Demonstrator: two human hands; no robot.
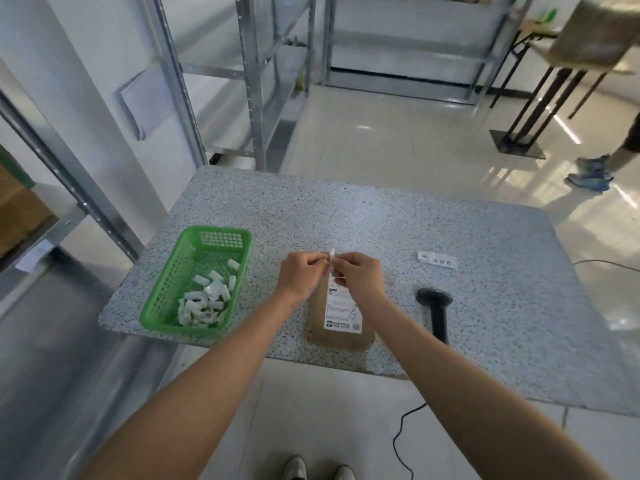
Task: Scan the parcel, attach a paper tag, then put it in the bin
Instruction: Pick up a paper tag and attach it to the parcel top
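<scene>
Tagging step: parcel [341, 315] flat at the desk's [485, 254] near edge, left hand [300, 276] and right hand [360, 276] both pinching one paper tag [332, 255] above it (scanner [435, 311] lying idle alongside); next, press tag down.

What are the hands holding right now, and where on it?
Both hands, left and right, pinch a small white paper tag between their fingers, above the parcel's far end; exact grip points are hidden.
</scene>
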